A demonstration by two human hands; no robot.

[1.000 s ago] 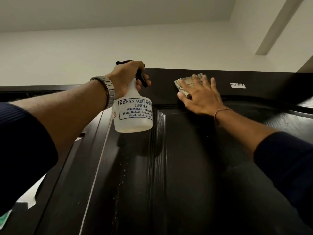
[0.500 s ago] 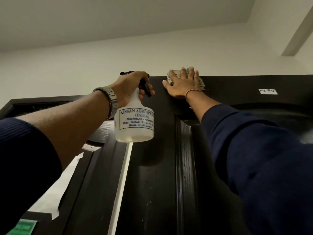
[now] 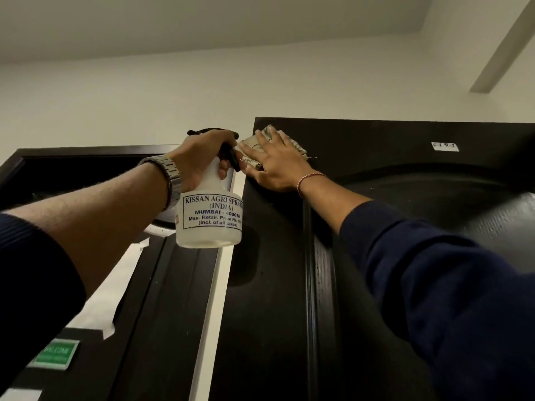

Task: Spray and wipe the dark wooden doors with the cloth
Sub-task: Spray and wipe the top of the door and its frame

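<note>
1. The right hand [image 3: 275, 166] lies flat with its fingers spread, pressing the cloth [image 3: 254, 151] against the top left corner of the door [image 3: 289, 285].
2. The left hand [image 3: 199, 157] is wrapped round the neck of the bottle [image 3: 210, 215], a finger curled by the black trigger. The two hands sit just beside each other, nearly touching.
3. Most of the cloth is hidden under the right palm; its pale, patterned edges stick out above and to the left of the fingers. It looks soft and thin, so I'd judge it will bunch up unless the flat palm keeps it spread.
4. The bottle hangs below the left hand, translucent, with little liquid showing, so it is probably light. The neck is the natural place to hold it.
5. The door surface around the right hand is dark with a raised grain and a moulded panel edge below the wrist. It seems rigid enough to take firm rubbing.
6. Right of the right hand, a small white label [image 3: 445, 146] is stuck near the top edge.
7. Below the left arm, a second dark door [image 3: 162, 299] carries a green sign [image 3: 55, 354].
</note>
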